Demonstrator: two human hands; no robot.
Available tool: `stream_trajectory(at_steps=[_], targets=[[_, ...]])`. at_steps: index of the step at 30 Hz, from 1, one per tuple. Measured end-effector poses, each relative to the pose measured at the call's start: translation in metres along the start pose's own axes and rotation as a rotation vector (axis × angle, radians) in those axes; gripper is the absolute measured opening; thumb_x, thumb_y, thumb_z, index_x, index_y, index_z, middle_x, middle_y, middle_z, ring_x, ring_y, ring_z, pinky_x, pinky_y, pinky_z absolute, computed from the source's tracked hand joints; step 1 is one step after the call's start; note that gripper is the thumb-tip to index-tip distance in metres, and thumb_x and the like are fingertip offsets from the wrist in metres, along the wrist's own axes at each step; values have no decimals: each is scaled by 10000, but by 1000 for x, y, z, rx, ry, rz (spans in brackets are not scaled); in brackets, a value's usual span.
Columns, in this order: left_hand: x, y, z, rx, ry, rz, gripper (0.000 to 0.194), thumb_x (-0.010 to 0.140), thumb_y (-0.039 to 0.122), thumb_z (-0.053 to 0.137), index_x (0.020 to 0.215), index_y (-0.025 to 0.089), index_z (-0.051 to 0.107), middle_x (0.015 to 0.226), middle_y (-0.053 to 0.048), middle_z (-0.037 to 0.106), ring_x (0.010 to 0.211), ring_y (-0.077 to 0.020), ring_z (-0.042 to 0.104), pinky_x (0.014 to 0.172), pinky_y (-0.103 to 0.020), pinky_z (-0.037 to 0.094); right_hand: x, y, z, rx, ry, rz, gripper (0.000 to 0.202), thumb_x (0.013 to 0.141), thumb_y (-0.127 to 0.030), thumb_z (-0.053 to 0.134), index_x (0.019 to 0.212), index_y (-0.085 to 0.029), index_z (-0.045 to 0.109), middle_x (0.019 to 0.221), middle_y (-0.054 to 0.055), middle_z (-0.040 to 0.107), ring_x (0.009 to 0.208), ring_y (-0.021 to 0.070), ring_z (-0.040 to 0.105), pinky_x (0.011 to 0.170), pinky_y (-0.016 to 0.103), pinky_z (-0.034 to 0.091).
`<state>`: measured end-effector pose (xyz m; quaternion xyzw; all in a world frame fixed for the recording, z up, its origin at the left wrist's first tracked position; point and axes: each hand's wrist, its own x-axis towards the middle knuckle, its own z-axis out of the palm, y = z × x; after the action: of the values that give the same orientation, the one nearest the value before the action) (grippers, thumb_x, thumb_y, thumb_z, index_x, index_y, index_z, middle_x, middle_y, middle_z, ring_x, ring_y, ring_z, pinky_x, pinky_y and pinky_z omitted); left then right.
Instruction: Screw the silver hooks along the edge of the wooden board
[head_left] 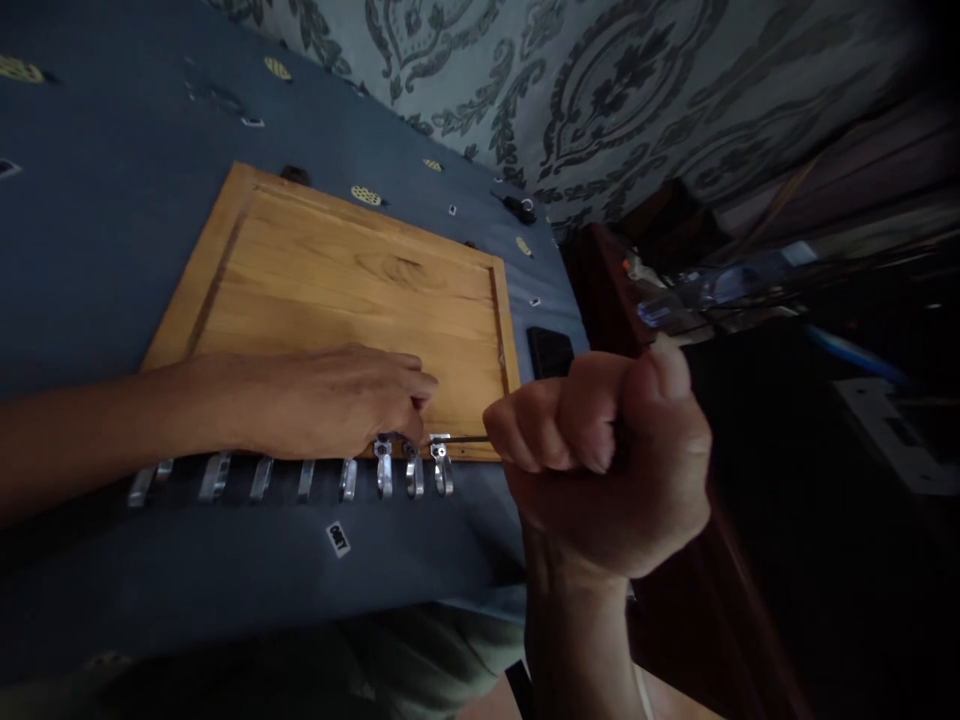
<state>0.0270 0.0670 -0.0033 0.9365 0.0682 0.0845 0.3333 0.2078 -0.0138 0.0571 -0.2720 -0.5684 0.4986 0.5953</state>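
Observation:
A wooden board (pixel 322 270) with a raised frame lies flat on the blue cloth. Shiny metal hooks (pixel 384 470) are lined up along its near edge, their curved ends sticking out toward me. My left hand (pixel 337 405) rests over the board's near side, fingers curled down and closed at the hooks toward the right end. What its fingertips pinch is hidden. My right hand (pixel 607 420) makes a fist around a screwdriver (pixel 469 439); the handle is covered, and only the thin shaft shows, reaching left to the rightmost hooks.
Blue patterned cloth (pixel 247 570) spreads under the board. Behind the board's right side is a black flat object (pixel 550 350), and farther back lie keys (pixel 519 208). A clear plastic bottle (pixel 750 278) is among dark clutter at right. Patterned wallpaper (pixel 600 80) rises behind.

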Motion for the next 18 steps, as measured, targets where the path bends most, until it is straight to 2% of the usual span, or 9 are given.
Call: stream_trajectory(at_steps=[4, 9, 13, 16, 18], targets=[[1, 4, -3, -12, -8, -20, 221, 1004, 4, 720, 973, 202, 812, 990, -6, 699, 928, -160, 597, 795, -269, 386, 2, 1, -5, -12, -5, 4, 531, 1086, -220, 597, 604, -221, 374, 518, -103, 177, 347, 48, 149, 344, 207, 232], [4, 8, -6, -38, -16, -17, 221, 1009, 3, 707, 938, 185, 812, 951, -20, 684, 937, -176, 607, 803, -295, 392, 3, 0, 0, -26, 13, -13, 571, 1071, -237, 638, 597, -191, 323, 515, -101, 187, 345, 21, 136, 351, 169, 213], [3, 5, -5, -26, -15, -5, 235, 1021, 19, 690, 939, 198, 819, 919, -19, 673, 931, -179, 620, 758, -306, 387, -8, -11, 6, -30, 253, -107, 508, 1027, -141, 629, 641, -210, 306, 543, -104, 172, 376, 40, 99, 354, 180, 197], [2, 1, -3, -31, -12, 16, 227, 1017, 30, 707, 984, 217, 830, 966, -19, 697, 951, -180, 629, 764, -301, 394, -20, -20, 7, -62, 430, -183, 477, 1021, -173, 628, 665, -237, 316, 577, -106, 153, 378, 58, 139, 355, 194, 234], [1, 0, -2, -31, 2, 21, 201, 1016, 53, 725, 997, 222, 834, 964, -17, 692, 941, -179, 625, 763, -301, 393, -25, -22, 7, -103, 489, -179, 448, 1032, -172, 583, 668, -240, 331, 587, -101, 139, 372, 65, 150, 359, 198, 249]])
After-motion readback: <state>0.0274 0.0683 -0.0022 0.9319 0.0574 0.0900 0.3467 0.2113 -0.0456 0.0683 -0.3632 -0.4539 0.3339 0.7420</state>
